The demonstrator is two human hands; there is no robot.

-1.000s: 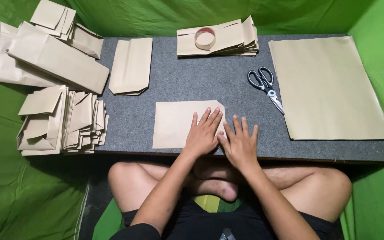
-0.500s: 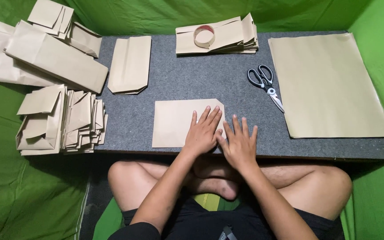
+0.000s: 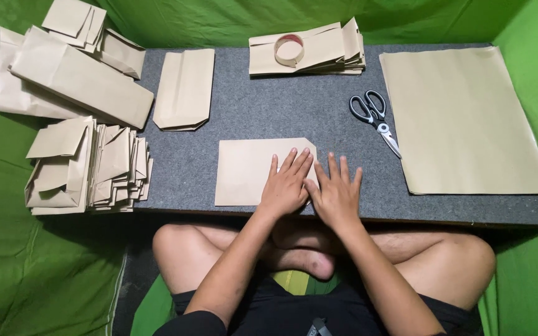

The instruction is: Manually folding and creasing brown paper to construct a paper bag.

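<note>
A folded brown paper piece (image 3: pixel 247 171) lies flat near the front edge of the grey table (image 3: pixel 281 106), a little left of its middle, with its long axis running left to right along that edge and its far right corner cut at a slant. Both hands press on its right end: the left hand (image 3: pixel 286 183) lies wholly on the paper, fingers flat and slightly spread, pointing away from the person; the right hand (image 3: pixel 337 193) sits just beside it, touching it at the thumb side, fingers likewise flat and fanned, partly on the paper's right edge and partly on the bare table. Neither hand grips anything. Most of the paper stretches leftward from the fingers, so the left hand is the nearer to its bulk. Beyond it, toward the far left corner, lies one folded paper bag (image 3: pixel 185 87); at the far edge near the middle, one stack of folded bags (image 3: pixel 331 50) carries one roll of tape (image 3: pixel 289 48). One pair of scissors (image 3: pixel 375 118) lies right of the middle, blades pointing toward the front right. One large stack of flat brown sheets (image 3: pixel 462 118) fills the right end. Off the left edge, on green cloth (image 3: pixel 45 274), sit heaps of finished bags (image 3: pixel 82 165), too many to count.
</note>
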